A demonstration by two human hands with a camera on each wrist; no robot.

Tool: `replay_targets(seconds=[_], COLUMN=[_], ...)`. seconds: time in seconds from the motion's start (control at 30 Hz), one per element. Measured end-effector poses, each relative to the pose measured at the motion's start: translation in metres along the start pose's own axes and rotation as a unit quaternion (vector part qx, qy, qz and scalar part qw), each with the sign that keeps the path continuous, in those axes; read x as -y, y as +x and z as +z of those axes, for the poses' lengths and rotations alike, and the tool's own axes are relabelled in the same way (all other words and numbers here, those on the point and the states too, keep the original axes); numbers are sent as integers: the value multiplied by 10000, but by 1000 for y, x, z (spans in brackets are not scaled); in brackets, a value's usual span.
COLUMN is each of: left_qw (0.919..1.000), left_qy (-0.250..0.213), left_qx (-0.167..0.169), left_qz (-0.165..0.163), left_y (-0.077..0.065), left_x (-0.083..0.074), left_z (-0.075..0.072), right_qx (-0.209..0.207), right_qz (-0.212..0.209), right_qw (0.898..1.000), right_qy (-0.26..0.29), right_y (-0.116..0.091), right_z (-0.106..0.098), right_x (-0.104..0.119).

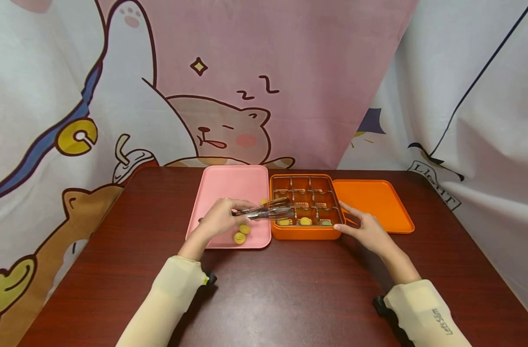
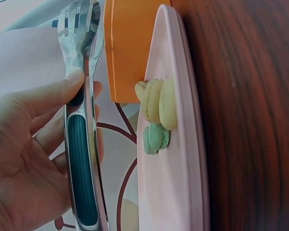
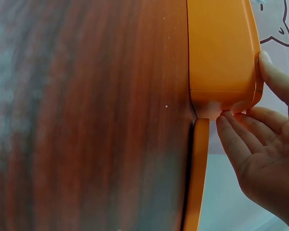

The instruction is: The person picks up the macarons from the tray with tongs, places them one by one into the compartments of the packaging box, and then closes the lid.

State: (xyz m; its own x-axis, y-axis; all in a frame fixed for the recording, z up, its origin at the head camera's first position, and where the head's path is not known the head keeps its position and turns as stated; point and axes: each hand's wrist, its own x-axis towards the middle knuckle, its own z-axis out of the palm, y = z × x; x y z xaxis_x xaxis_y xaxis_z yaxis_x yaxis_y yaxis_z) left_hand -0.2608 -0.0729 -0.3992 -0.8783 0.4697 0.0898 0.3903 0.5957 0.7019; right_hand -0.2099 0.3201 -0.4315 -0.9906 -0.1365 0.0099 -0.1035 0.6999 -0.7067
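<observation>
My left hand grips metal tongs with slotted ends and dark teal handle inlays. Their tips reach over the left edge of an orange box divided into compartments; no food shows between them. Below the hand, yellow macarons lie on a pink tray. A green macaron on the tray appears in the left wrist view. My right hand rests at the box's right front corner, thumb on the rim and straight fingers touching the side wall. Two yellow macarons and a green piece sit in the front compartments.
Right of the box lies a flat orange lid, partly beside my right hand. Everything stands on a dark reddish wooden table. Behind it hangs a printed cloth with cartoon animals.
</observation>
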Motion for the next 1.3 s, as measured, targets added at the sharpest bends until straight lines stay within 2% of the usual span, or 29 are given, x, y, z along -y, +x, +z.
replay_targets(seconds=[0.87, 1.3], left_qw=[9994, 9997], left_qy=[-331, -180], left_qx=[-14, -93], left_qz=[75, -143], left_y=[-10, -18], left_x=[9, 19], left_z=[-12, -20], right_qx=[15, 60], right_qz=[16, 4], right_qw=[10000, 10000], right_qy=[3, -29], right_y=[1, 0], right_z=[1, -1], right_x=[1, 1])
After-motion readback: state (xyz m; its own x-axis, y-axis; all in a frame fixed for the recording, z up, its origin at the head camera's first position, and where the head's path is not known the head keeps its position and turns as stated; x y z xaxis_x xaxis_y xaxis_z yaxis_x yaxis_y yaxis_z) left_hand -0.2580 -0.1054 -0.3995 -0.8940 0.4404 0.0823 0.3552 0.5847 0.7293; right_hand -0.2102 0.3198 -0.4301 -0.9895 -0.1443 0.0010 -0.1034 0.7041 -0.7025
